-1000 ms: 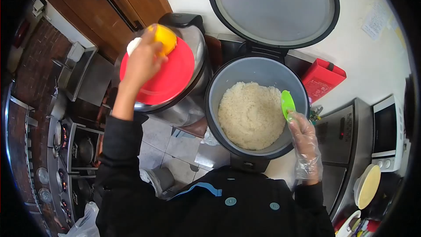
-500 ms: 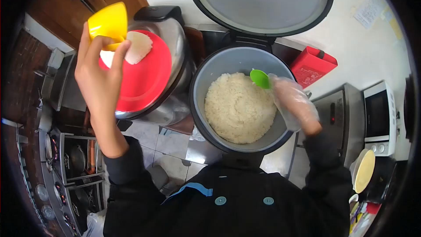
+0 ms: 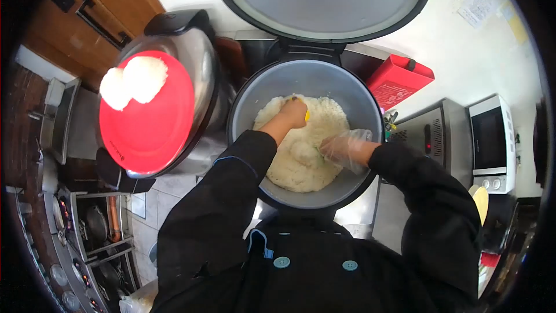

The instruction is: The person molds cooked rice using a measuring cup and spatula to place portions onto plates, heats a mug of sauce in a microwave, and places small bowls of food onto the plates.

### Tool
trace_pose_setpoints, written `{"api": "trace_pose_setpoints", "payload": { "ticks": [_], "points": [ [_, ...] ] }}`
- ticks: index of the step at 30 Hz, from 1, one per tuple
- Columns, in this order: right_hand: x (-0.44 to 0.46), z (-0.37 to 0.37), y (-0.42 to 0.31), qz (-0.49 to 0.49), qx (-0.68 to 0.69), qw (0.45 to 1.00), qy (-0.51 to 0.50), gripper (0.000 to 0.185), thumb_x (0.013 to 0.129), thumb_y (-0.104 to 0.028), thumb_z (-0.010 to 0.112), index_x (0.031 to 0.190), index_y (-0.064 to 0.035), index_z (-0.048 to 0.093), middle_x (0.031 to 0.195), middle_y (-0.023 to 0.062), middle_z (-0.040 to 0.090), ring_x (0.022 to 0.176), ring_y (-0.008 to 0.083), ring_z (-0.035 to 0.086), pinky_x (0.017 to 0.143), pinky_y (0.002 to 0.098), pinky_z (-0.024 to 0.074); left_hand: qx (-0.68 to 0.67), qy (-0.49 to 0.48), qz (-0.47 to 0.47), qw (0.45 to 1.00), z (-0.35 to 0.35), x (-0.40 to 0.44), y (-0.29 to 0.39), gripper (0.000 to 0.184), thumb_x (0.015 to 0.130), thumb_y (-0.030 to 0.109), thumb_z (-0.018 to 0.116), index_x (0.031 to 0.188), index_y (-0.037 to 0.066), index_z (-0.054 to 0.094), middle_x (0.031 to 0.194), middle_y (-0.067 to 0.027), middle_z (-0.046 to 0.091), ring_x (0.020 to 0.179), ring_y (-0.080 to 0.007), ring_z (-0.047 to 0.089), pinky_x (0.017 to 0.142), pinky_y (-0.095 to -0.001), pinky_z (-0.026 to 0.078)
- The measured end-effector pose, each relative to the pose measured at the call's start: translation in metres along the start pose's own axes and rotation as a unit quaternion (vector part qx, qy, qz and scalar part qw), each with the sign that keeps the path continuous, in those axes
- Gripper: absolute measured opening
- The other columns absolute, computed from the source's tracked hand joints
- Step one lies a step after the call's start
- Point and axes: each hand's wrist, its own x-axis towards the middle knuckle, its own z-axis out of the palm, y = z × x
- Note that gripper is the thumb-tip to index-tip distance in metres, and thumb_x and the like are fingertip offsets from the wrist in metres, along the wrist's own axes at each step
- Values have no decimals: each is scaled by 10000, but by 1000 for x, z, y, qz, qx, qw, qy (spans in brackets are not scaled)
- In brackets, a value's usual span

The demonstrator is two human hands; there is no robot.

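Observation:
Cooked rice [image 3: 298,165] fills the lower part of a large round cooker [image 3: 255,90] with its lid up. My bare left hand [image 3: 293,113] is closed on the yellow cup [image 3: 307,116], down in the rice; most of the cup is hidden. In a clear plastic glove, my right hand [image 3: 341,148] is at the right side of the rice, closed round the green scoop, of which barely a sliver shows. A red plate [image 3: 153,133] rests on the closed cooker to the left, with two touching mounds of rice [image 3: 136,81] at its upper left.
The raised lid [image 3: 330,0] stands behind the open cooker. A red box [image 3: 399,84] is at the wall on the right, with a white microwave [image 3: 492,142] farther right. Stove burners [image 3: 69,220] are at the lower left, below a wooden door [image 3: 95,17].
My left hand has moved with the yellow cup from the plate into the cooker. My right hand has lowered the green scoop into the rice. Both rice mounds on the plate are now uncovered.

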Motion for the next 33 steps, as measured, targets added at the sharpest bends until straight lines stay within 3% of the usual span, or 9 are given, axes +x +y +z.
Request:
{"api": "trace_pose_setpoints", "payload": {
  "ticks": [1, 4, 11, 14, 23, 26, 28, 30, 33],
  "points": [
    [-9, 2, -1, -79, 89, 985, 126, 98, 811, -123, 517, 827, -59, 589, 777, 97, 591, 723, 258, 584, 642, 373, 470, 52, -27, 45, 997, 2, 1, 4, 312, 685, 272, 695, 881, 29, 689, 894, -177, 662, 905, -300, 625, 789, -385, 503],
    [13, -103, -45, 245, 5, 900, -361, 278, 835, -180, 538, 1080, -71, 613, 960, 136, 654, 917, 229, 631, 778, 368, 494, 35, -110, 108, 987, -5, -9, 12, 333, 675, 298, 711, 862, 22, 695, 894, -164, 667, 894, -300, 627, 773, -376, 505],
    [3, 28, -18, 162, 153, 945, -238, 246, 818, -164, 536, 1024, -51, 608, 883, 147, 641, 850, 255, 624, 733, 378, 492, -28, -189, 137, 972, -4, -12, 21, 340, 659, 339, 728, 763, 17, 694, 822, -191, 655, 776, -338, 631, 706, -416, 501],
    [15, 67, -28, 160, 192, 957, -148, 232, 811, -157, 535, 999, -42, 606, 851, 152, 636, 821, 266, 621, 714, 382, 491, -191, -292, -44, 936, 10, -9, 19, 395, 694, 374, 683, 786, -10, 689, 823, -200, 656, 750, -345, 639, 686, -418, 504],
    [45, -21, -52, 168, 119, 975, -81, 195, 789, -137, 532, 926, -15, 600, 753, 166, 620, 734, 299, 611, 656, 394, 489, -229, -149, -81, 959, -8, -28, 18, 445, 770, 364, 676, 828, -77, 662, 813, -183, 673, 568, -277, 660, 515, -360, 531],
    [41, -91, -76, 221, 74, 961, -151, 215, 786, -127, 517, 942, 4, 585, 758, 177, 627, 744, 319, 620, 653, 401, 491, -331, 41, -169, 927, -54, -57, 33, 443, 780, 383, 671, 704, -52, 644, 709, -157, 661, 490, -231, 634, 541, -313, 540],
    [25, -117, -100, 285, 94, 954, -6, 277, 801, -115, 495, 1032, 34, 531, 786, 202, 635, 750, 365, 630, 665, 429, 500, -529, 172, -244, 795, -65, -73, 38, 431, 800, 405, 663, 743, -22, 636, 744, -135, 656, 581, -204, 653, 609, -318, 556],
    [11, -156, -119, 442, 123, 885, 80, 358, 816, -102, 498, 1134, 60, 469, 827, 212, 645, 727, 393, 635, 673, 455, 507, -732, 131, -186, 642, -74, -100, 26, 364, 842, 381, 635, 891, 21, 612, 889, -105, 640, 784, -197, 658, 722, -367, 553],
    [-21, -215, -131, 466, 0, 884, 37, 370, 860, -123, 486, 1199, 23, 463, 854, 245, 631, 765, 401, 630, 726, 482, 499, -838, 101, -84, 530, -87, -137, 16, 258, 898, 293, 581, 996, 56, 554, 1043, -85, 590, 954, -205, 609, 825, -410, 525]
  ]
}}
